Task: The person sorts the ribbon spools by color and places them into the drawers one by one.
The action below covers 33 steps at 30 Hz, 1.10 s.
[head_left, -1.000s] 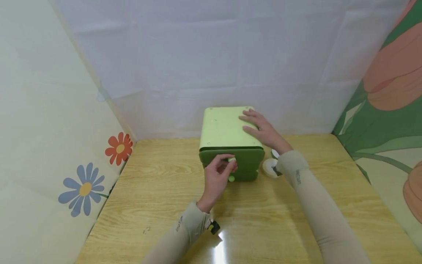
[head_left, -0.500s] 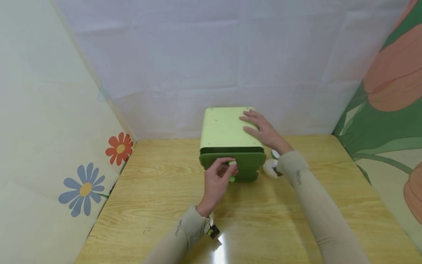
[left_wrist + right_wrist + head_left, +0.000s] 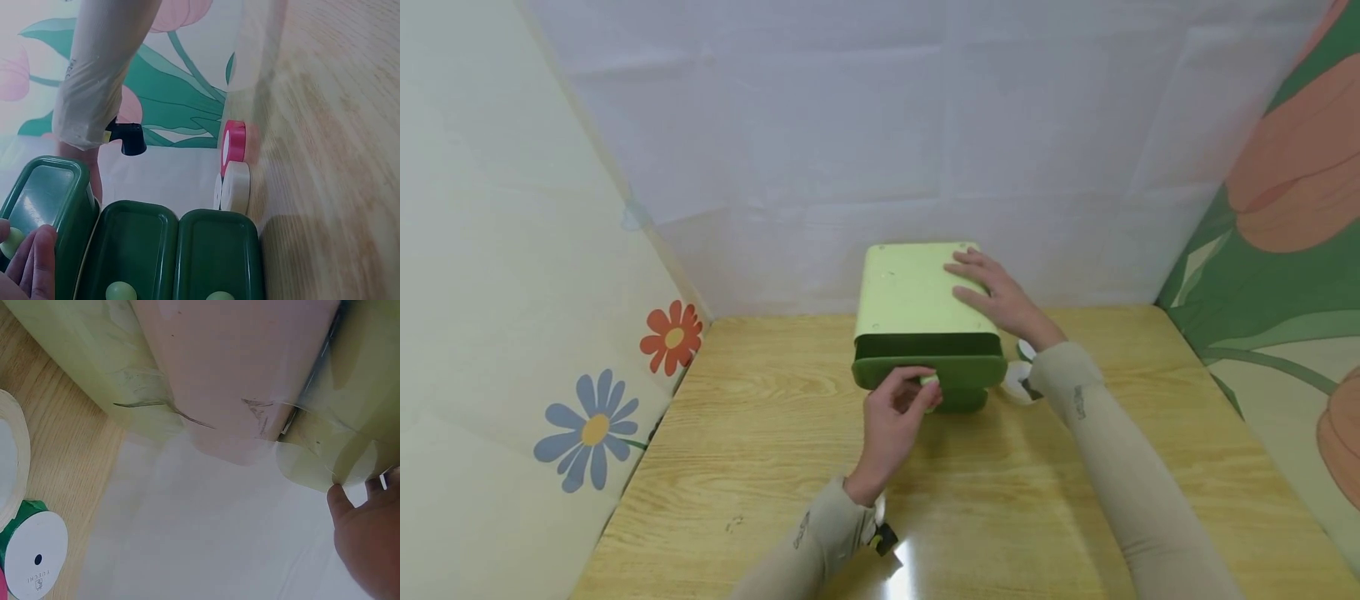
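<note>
A small drawer cabinet (image 3: 902, 287) with a light green shell stands on the table. Its dark green top drawer (image 3: 973, 371) is pulled partway out, with a dark gap behind the front panel. My left hand (image 3: 891, 425) pinches that drawer's round pale green knob (image 3: 929, 381) between thumb and fingers. My right hand (image 3: 1003, 300) rests spread on the right part of the cabinet's top; in the right wrist view its fingertips touch the shell's edge. The left wrist view shows the middle drawer (image 3: 134, 244) and the bottom drawer (image 3: 219, 253) pushed in, each with a knob.
Right of the cabinet stand a cream tape roll (image 3: 237, 187), a pink ribbon roll (image 3: 234, 145) and a white-faced spool with green ribbon (image 3: 37, 556). A white sheet (image 3: 820, 150) hangs close behind the cabinet. Flower-printed panels (image 3: 482, 275) flank the wooden table (image 3: 760, 433).
The top drawer has slid out toward me, widening the gap under the shell. My left hand has moved nearer with the knob. My right hand has stayed on the cabinet top.
</note>
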Each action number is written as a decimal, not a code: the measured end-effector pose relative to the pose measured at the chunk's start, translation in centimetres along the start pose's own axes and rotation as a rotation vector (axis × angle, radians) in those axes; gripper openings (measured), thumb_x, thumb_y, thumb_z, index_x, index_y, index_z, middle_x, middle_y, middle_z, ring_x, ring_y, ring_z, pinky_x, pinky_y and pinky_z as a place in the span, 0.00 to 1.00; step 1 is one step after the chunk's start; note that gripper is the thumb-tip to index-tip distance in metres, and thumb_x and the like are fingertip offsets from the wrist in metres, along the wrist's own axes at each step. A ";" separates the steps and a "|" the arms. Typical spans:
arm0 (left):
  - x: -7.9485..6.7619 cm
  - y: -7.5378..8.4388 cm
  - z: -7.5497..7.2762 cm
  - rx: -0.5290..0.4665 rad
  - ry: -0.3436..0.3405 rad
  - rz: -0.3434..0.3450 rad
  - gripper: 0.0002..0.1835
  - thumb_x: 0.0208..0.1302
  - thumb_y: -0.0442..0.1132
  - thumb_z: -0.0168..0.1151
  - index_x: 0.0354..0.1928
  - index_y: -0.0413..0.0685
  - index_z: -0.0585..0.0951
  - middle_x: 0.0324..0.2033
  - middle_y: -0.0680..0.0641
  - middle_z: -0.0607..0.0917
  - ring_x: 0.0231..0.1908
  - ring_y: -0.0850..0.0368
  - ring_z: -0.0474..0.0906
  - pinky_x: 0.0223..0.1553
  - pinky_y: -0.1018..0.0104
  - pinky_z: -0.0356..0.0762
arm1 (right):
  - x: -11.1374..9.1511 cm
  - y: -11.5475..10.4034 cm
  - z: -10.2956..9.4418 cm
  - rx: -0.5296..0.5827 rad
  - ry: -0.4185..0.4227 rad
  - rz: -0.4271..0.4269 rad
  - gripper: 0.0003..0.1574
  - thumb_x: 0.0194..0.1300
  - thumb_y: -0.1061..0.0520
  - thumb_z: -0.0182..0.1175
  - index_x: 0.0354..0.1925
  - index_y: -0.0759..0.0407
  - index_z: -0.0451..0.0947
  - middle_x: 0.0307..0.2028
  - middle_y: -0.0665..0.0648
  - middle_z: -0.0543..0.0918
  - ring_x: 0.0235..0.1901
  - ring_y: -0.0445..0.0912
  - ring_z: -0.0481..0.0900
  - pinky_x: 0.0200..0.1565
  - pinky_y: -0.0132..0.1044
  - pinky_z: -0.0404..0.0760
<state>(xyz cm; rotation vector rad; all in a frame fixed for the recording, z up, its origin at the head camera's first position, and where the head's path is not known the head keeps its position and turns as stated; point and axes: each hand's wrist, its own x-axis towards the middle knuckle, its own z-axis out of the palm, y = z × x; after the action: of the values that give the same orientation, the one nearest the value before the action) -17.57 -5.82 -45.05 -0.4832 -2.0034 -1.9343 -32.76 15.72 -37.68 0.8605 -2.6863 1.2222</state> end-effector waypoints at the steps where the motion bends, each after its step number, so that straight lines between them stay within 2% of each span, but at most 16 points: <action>1: -0.1 0.1 0.0 -0.004 -0.002 0.002 0.09 0.72 0.41 0.67 0.49 0.47 0.85 0.34 0.39 0.90 0.34 0.51 0.88 0.38 0.59 0.90 | 0.0 0.0 0.0 0.003 0.000 -0.003 0.33 0.80 0.40 0.52 0.76 0.48 0.66 0.82 0.52 0.56 0.83 0.50 0.39 0.80 0.66 0.40; 7: -0.8 0.3 -0.2 -0.024 -0.008 -0.014 0.09 0.71 0.40 0.68 0.49 0.46 0.84 0.35 0.34 0.89 0.34 0.56 0.88 0.40 0.61 0.90 | 0.1 -0.1 0.1 0.009 0.005 -0.010 0.32 0.80 0.43 0.53 0.75 0.49 0.67 0.81 0.53 0.57 0.83 0.50 0.40 0.80 0.65 0.40; 13: -1.2 0.4 -0.1 -0.017 -0.006 -0.003 0.08 0.71 0.38 0.68 0.48 0.45 0.84 0.34 0.35 0.90 0.33 0.55 0.88 0.39 0.61 0.91 | 0.2 0.2 0.1 0.002 0.008 -0.013 0.32 0.80 0.43 0.53 0.76 0.50 0.67 0.81 0.54 0.57 0.83 0.51 0.40 0.80 0.66 0.41; 18: -1.7 0.6 -0.2 -0.005 -0.015 -0.025 0.09 0.71 0.42 0.68 0.48 0.48 0.85 0.34 0.36 0.90 0.35 0.52 0.89 0.41 0.60 0.91 | 0.3 0.7 0.1 -0.010 0.001 -0.001 0.33 0.81 0.40 0.51 0.76 0.47 0.66 0.81 0.51 0.56 0.83 0.48 0.39 0.80 0.65 0.43; 28: -2.9 1.1 -0.2 0.018 -0.007 -0.051 0.09 0.71 0.44 0.69 0.48 0.51 0.85 0.34 0.43 0.91 0.34 0.56 0.89 0.41 0.60 0.91 | 0.2 0.8 0.3 0.018 -0.002 0.000 0.33 0.81 0.38 0.51 0.76 0.44 0.66 0.81 0.48 0.56 0.83 0.46 0.39 0.80 0.65 0.44; 33: -3.5 1.4 -0.3 0.018 -0.016 -0.052 0.08 0.71 0.42 0.69 0.48 0.50 0.85 0.34 0.39 0.91 0.34 0.56 0.89 0.42 0.61 0.91 | 0.3 0.8 0.4 0.020 -0.001 0.001 0.33 0.80 0.38 0.51 0.77 0.43 0.66 0.81 0.47 0.55 0.83 0.46 0.39 0.80 0.65 0.44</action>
<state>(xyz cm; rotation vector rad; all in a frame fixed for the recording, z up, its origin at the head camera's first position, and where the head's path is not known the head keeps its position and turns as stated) -13.80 -6.17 -45.34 -0.4475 -2.0609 -1.9471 -33.37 15.73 -38.36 0.8631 -2.6794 1.2519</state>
